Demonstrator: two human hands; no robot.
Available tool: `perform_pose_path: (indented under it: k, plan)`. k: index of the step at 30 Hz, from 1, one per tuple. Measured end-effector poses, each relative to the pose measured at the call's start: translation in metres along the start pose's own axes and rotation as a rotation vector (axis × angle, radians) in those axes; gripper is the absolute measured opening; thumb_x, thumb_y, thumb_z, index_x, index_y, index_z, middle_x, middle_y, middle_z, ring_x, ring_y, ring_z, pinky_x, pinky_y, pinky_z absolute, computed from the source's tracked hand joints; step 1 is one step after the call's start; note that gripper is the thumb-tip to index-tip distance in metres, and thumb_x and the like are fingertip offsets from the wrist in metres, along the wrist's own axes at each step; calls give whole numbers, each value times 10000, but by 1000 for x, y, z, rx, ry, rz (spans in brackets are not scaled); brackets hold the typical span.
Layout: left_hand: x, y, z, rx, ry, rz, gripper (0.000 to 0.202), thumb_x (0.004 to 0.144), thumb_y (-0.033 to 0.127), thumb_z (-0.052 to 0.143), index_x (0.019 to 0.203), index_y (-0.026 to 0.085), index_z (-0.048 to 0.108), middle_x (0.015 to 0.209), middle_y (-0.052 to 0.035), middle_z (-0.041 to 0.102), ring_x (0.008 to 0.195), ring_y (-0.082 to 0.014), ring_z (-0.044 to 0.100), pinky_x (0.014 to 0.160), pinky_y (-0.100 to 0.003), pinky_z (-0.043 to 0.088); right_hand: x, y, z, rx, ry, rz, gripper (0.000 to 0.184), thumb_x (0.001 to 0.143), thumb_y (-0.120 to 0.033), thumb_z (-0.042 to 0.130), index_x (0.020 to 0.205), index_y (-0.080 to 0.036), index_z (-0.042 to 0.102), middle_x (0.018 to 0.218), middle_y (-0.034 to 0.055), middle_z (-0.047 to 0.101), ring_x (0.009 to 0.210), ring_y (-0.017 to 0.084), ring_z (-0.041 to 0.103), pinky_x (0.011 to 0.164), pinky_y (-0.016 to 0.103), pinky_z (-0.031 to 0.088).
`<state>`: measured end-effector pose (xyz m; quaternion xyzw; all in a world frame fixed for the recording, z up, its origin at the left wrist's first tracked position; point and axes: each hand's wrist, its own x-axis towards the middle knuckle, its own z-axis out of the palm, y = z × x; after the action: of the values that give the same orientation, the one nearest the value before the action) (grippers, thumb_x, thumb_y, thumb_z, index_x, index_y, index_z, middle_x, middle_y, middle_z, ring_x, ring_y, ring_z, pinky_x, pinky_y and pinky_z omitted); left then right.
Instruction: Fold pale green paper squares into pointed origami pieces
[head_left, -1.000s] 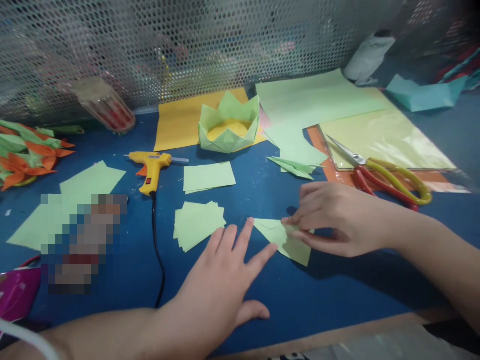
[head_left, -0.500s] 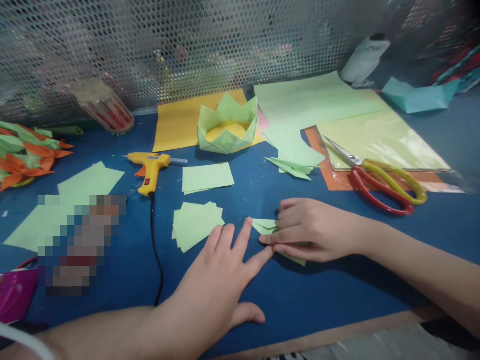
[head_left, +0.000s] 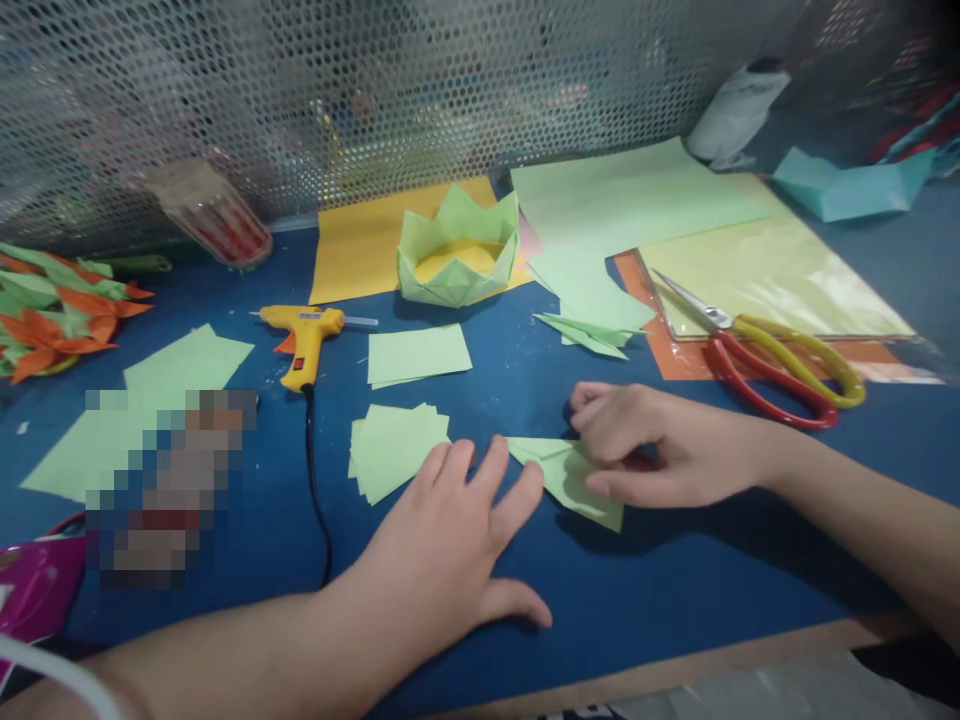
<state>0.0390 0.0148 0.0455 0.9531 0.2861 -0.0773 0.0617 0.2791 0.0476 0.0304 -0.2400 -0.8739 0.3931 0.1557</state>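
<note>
A small light-green folded paper (head_left: 551,465) lies on the blue table, its left end a narrow folded point and its right part under my right hand. My left hand (head_left: 450,540) lies spread, with its index and middle fingertips by the paper's left end and its thumb stretched apart on the table. Over the paper's right side, my right hand (head_left: 645,445) has its fingers curled, and its thumb tip rests at the paper. A stack of cut green paper pieces (head_left: 397,450) sits just beyond my left fingers.
Further off are a yellow glue gun (head_left: 304,345) with a black cord, a green paper bowl (head_left: 457,270), a folded green piece (head_left: 589,332) and scissors (head_left: 780,360) with red and yellow handles. A perforated metal panel (head_left: 420,100) stands at the back.
My right hand has shifted right and its index finger has curled in, baring more of the folded paper. My left index finger has bent back slightly.
</note>
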Motion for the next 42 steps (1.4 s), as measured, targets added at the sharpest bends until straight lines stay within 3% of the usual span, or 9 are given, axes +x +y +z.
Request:
perform_pose_path:
  k: [3,8,15,21,27,30,33,37,42]
  plan:
    - [5,-5,5,-10,46,-9,883,734,759,566,1281,67,530,1267,-215,570,1118,-357,550,958,-487,445,1,4,-4,-111,209,11,418,919,-258,539,544,-190,366,512,-72,328,511,85,308,672,280,371]
    - [9,-8,11,-30,123,38,732,841,706,478,1165,60,586,1445,-221,422,1321,-351,406,1056,-469,378,1,7,-8,-271,410,42,355,916,-266,566,587,-180,464,523,-56,431,515,82,384,584,268,379]
    - [5,0,7,-31,181,-9,429,854,355,680,1123,30,609,1113,-187,649,1017,-307,614,842,-407,526,3,3,-4,-339,499,60,317,914,-240,562,606,-184,519,536,-38,478,519,91,430,584,277,415]
    - [-11,17,6,63,355,-133,290,765,323,738,893,69,682,878,-135,678,802,-272,628,670,-379,560,4,-1,0,-409,734,231,126,912,-240,548,806,-198,600,645,-10,633,514,93,529,473,222,402]
    - [-21,30,12,183,489,-190,176,711,202,731,777,48,678,731,-135,664,653,-258,612,523,-361,535,5,-5,14,-293,585,256,172,886,-370,586,878,-208,530,547,-55,564,416,75,474,409,193,377]
    - [-22,36,15,134,519,-108,96,702,157,695,727,70,663,670,-113,646,587,-240,586,463,-342,504,7,-10,24,-183,422,310,212,871,-396,606,956,-216,533,607,-47,629,458,82,516,439,193,396]
    - [-19,38,18,81,538,-26,100,733,153,644,750,56,665,662,-117,640,572,-243,575,447,-345,487,11,-13,29,-117,382,343,196,853,-368,629,957,-217,558,735,-20,671,543,85,564,507,194,449]
    - [-17,39,24,20,566,43,151,795,136,572,838,32,673,741,-133,665,648,-259,607,506,-355,500,14,-12,29,-86,415,324,193,850,-324,635,1003,-213,595,900,19,672,668,99,606,618,212,512]
    - [-13,37,33,11,573,102,222,893,148,488,943,32,670,907,-127,687,853,-243,616,744,-362,490,13,-9,27,-221,478,291,201,882,-317,596,1049,-208,613,1025,56,671,826,150,617,721,267,524]
